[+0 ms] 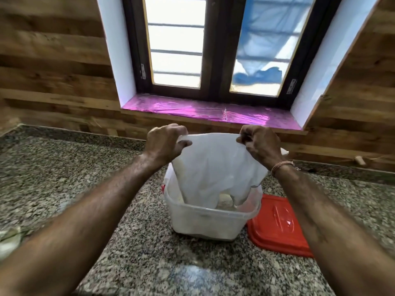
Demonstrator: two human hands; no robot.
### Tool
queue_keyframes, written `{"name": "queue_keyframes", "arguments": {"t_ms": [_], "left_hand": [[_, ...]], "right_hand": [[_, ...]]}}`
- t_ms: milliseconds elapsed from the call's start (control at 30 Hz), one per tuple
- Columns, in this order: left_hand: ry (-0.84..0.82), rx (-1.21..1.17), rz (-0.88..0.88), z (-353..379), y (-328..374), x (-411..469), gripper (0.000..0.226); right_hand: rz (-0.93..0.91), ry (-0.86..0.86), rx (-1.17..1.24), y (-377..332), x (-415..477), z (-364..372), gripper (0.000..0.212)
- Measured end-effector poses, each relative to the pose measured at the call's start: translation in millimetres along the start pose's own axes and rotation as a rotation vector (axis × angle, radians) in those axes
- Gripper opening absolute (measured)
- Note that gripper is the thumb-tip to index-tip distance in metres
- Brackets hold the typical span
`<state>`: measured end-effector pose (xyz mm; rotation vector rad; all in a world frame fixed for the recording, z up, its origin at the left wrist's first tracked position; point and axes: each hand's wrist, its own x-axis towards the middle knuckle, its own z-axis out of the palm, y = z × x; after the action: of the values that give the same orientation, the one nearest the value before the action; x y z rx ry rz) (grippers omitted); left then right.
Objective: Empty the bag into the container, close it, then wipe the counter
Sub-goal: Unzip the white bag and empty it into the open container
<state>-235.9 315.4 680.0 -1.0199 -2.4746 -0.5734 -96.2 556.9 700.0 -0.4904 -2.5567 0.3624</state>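
A white plastic bag (pixel 215 167) hangs upside down over a clear plastic container (pixel 205 221) on the granite counter (pixel 149 253). My left hand (pixel 164 144) grips the bag's upper left corner, and my right hand (pixel 260 144) pinches its upper right corner. The bag's lower end dips inside the container. Pale lumps (pixel 224 202) lie in the container under the bag. A red lid (pixel 280 225) rests flat on the counter just right of the container.
A crumpled pale cloth (pixel 9 240) lies at the counter's left edge. Wooden wall panels rise behind the counter, with a window and a pink-covered sill (pixel 209 112) above. A small wooden peg (pixel 360 161) sits at the back right.
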Motion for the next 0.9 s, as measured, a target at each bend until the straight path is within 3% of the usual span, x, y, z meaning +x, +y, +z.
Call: {"name": "queue_keyframes", "arguments": {"t_ms": [133,300,367,467,500,567,633,733,767,867,900], "left_hand": [[-0.107,-0.490,-0.362,1.0,-19.2,-8.5,0.026],[0.006,-0.607,-0.302,7.0,-7.8,-6.6,0.004],[0.069,-0.594,-0.224,11.3,-7.7,-4.4,0.019],[0.158,-0.314,-0.025,16.2,-15.4,-0.1,0.073],[0.105,-0.213,0.062,16.3,-15.2,1.2,0.073],[-0.104,-0.088,0.143,14.2,-10.4,1.3,0.047],[-0.202,-0.131,0.101,17.9,-8.7,-3.0,0.046],[-0.021,-0.301,0.050,26.3,-12.0,-5.0,0.095],[-0.035,-0.413,0.003,26.4,-12.9,-2.6,0.098],[-0.214,-0.683,-0.154,24.1,-13.0,4.6,0.074],[-0.206,-0.743,-0.199,24.5,-13.1,3.6,0.075]], "right_hand": [[0.036,0.024,0.054,1.8,-6.0,5.8,0.018],[-0.049,-0.143,0.070,-25.7,-7.5,13.5,0.009],[-0.027,-0.078,0.002,-32.3,-7.7,14.9,0.012],[-0.017,0.015,-0.034,-31.8,-6.5,10.8,0.009],[-0.033,0.027,-0.031,-31.6,-7.0,9.6,0.008],[-0.056,0.056,-0.037,-30.8,-8.1,7.7,0.007],[-0.036,0.097,-0.036,-28.4,-8.9,4.3,0.008],[-0.045,0.065,0.027,-18.4,-11.7,0.9,0.013],[-0.063,0.034,0.055,-15.0,-13.9,0.9,0.016],[-0.094,0.032,0.070,-11.3,-18.8,1.8,0.022],[-0.092,0.049,0.072,-9.8,-19.8,2.0,0.023]]}}
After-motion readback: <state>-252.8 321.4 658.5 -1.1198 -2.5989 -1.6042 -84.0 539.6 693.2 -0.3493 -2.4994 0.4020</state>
